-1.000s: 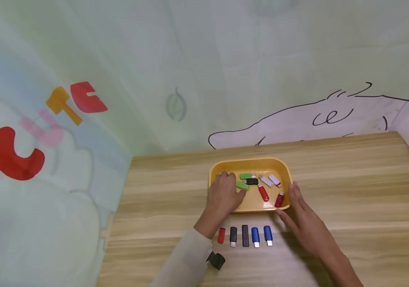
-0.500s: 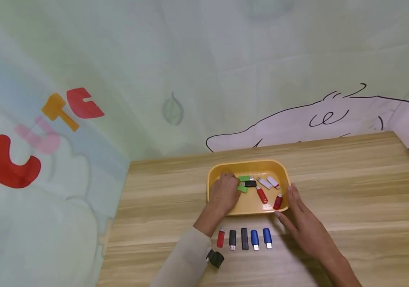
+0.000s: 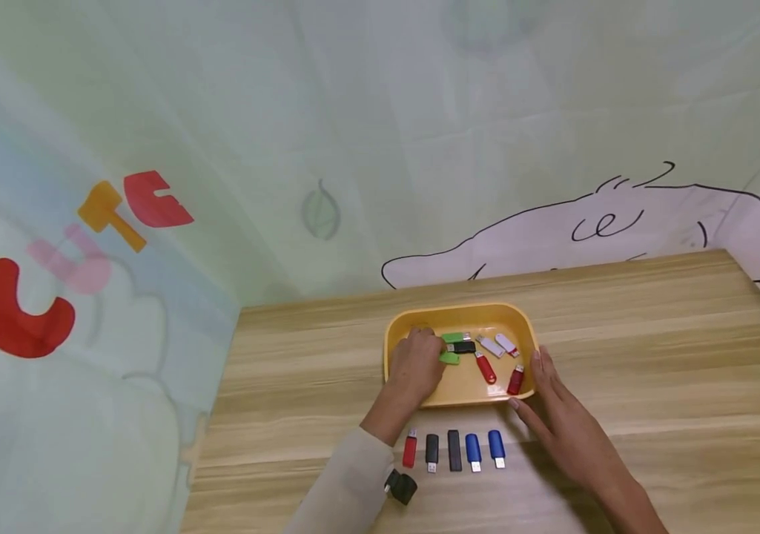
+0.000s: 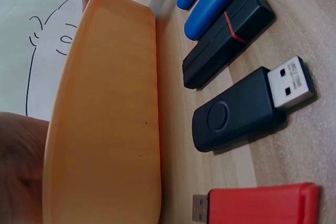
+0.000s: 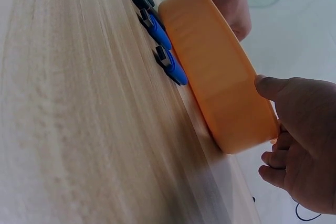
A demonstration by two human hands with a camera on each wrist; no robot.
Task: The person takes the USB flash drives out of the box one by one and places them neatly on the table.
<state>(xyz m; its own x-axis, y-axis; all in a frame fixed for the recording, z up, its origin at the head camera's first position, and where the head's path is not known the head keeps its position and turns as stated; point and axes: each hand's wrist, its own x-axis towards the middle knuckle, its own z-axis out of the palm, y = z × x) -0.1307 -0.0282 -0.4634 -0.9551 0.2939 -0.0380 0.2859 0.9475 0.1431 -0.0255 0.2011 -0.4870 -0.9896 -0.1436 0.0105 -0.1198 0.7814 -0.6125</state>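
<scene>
Barely shifting inside the yellow tray (image 3: pixel 463 389), the left hand (image 3: pixel 416 365) covers part of a green USB stick (image 3: pixel 449 358) there, its hold impossible to tell, while the right hand (image 3: pixel 566 421) grips the tray's near corner, suggesting the reach remains unfinished.

plain pale beige left sleeve (image 3: pixel 346 482), small black device (image 3: pixel 402 486) beside its cuff (image 3: pixel 376 443); right forearm (image 3: pixel 623 493) bare
</scene>
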